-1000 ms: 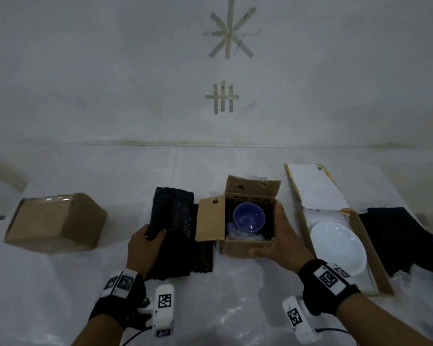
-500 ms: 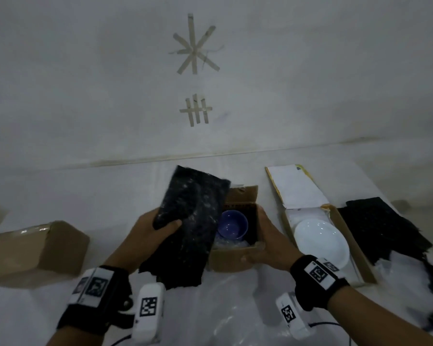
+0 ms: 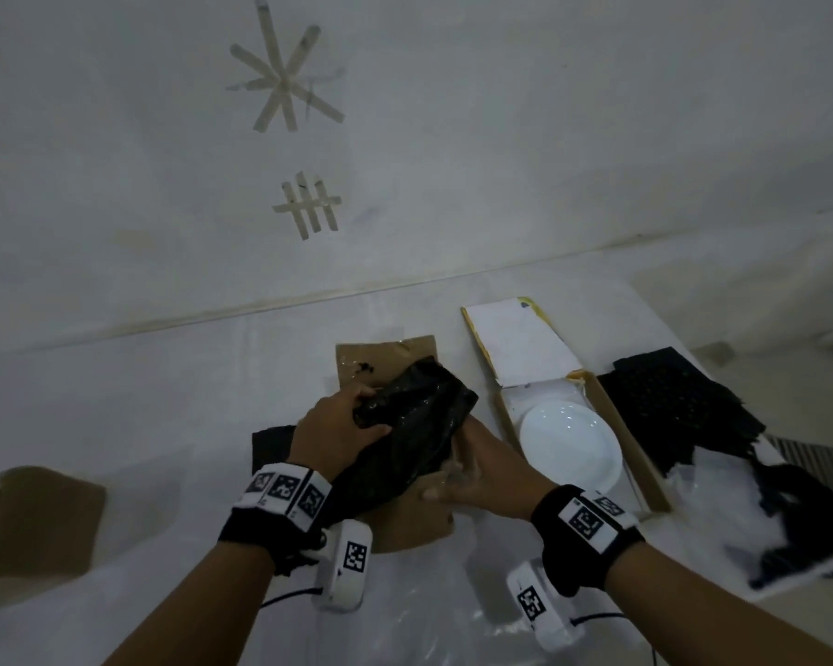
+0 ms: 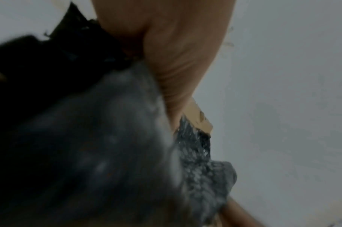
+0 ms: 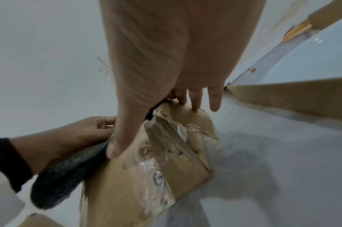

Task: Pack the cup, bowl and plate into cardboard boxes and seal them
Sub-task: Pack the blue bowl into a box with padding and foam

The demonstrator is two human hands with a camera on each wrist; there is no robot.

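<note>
Gripping crumpled black wrap sheet (image 3: 414, 425), left hand (image 3: 330, 435) fingers curled round it, sheet lying over open small cardboard box (image 3: 412, 516) mid bench; bowl hidden under it. Right hand (image 3: 486, 473) steadying box, thumb on front wall, fingers (image 5: 197, 99) on side flap. White plate (image 3: 568, 447) in flat open box (image 3: 640, 454) toward right edge; closed box (image 3: 34, 516) at left edge

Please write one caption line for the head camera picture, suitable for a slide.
Left hand pushes black padding into the middle cardboard box that the right hand steadies; the white plate lies in the next box.
</note>
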